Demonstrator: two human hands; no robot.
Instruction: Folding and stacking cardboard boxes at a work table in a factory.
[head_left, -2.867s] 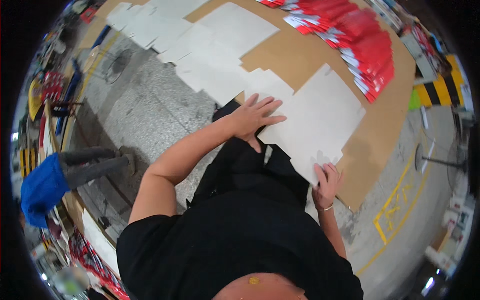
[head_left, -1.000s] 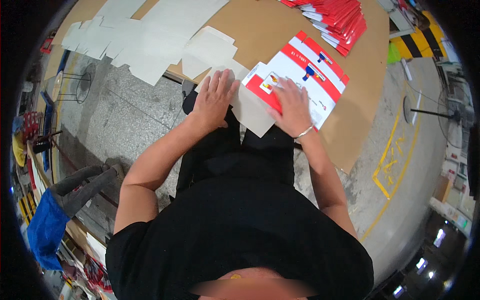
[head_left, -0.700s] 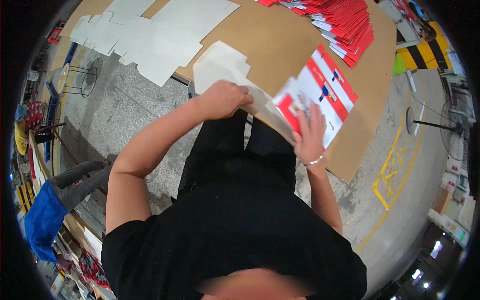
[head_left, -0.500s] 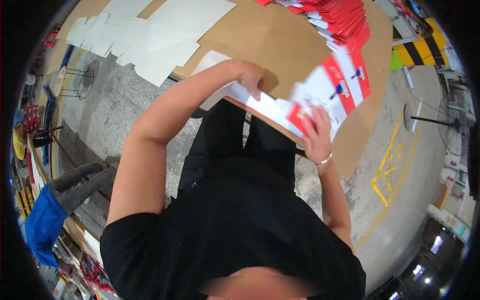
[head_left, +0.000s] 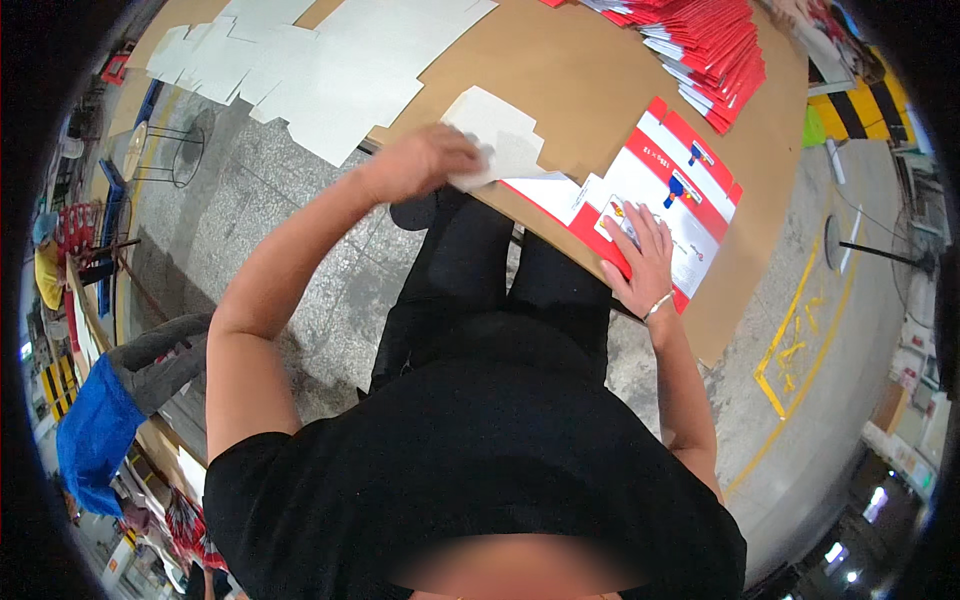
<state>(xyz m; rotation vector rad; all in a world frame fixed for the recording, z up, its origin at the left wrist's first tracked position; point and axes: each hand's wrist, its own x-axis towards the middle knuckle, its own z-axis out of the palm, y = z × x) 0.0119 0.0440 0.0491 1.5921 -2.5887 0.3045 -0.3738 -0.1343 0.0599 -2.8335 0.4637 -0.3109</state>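
Observation:
A flat red-and-white printed carton blank [head_left: 700, 215] lies at the table's near edge. My right hand [head_left: 645, 250] rests on its printed face, palm down with fingers spread. To its left, the blank continues as a white strip with a red edge, then a plain greyish-white panel [head_left: 508, 130]. My left hand [head_left: 425, 163] is at that panel's left edge, with curled fingers that look closed on it. Motion blur softens the fingertips and the edge there. The panel's near corner looks bent up under the hand.
Plain white cut sheets [head_left: 340, 70] overlap on the far left of the brown table [head_left: 560, 70]. A fanned stack of red-and-white folded cartons [head_left: 715, 70] lies at the far right. A person in blue [head_left: 95, 430] stands on the left. A stool [head_left: 140, 150] stands beyond the table's left side.
My left hand has moved left from the white strip to the plain panel's edge. The printed part, tilted and blurred before, now lies flat under my right hand, whose fingers have spread.

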